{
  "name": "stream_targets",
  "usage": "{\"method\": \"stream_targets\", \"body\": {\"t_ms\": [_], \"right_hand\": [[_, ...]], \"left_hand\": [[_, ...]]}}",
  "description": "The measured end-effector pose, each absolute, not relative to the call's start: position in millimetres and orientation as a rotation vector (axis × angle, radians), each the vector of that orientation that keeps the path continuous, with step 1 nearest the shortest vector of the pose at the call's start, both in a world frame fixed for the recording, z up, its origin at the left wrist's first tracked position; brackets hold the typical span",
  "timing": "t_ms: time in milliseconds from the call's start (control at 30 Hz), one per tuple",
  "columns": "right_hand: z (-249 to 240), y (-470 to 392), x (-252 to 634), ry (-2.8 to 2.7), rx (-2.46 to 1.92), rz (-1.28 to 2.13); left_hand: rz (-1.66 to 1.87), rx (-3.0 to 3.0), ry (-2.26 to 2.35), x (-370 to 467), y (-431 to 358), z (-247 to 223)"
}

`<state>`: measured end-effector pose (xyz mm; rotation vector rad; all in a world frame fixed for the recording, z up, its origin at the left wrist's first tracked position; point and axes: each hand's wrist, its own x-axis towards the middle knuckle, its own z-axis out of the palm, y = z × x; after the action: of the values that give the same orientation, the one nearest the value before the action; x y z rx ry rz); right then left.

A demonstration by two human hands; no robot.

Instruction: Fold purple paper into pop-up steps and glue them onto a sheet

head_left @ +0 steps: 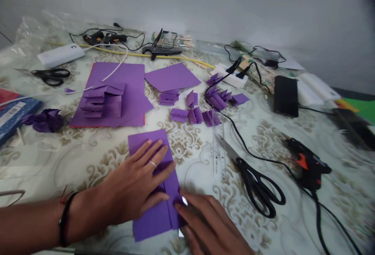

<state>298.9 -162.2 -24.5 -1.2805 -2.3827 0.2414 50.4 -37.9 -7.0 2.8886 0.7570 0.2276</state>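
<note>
Both hands work low in the frame: left hand [137, 192] spread flat, pinning purple paper [154, 184] steady while right hand [208, 223] fingertips press its fold beside scissors [254, 184].

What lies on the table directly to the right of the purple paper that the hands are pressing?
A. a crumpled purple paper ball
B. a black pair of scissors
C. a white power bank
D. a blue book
B: the black scissors lie just right of the purple paper under the left hand and right hand.
</note>
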Motion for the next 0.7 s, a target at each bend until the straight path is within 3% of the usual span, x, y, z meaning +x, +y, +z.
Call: {"method": "stream_targets", "body": {"t_ms": [300,700], "right_hand": [[-2,-120,288,-2.282,-1.169,0.534],[-15,-57,298,-2.292,-1.303,0.402]], "left_hand": [[0.151,2.857,0.629,50,-25,-12],[0.272,2.88,0.682,47,-32,-24]]}}
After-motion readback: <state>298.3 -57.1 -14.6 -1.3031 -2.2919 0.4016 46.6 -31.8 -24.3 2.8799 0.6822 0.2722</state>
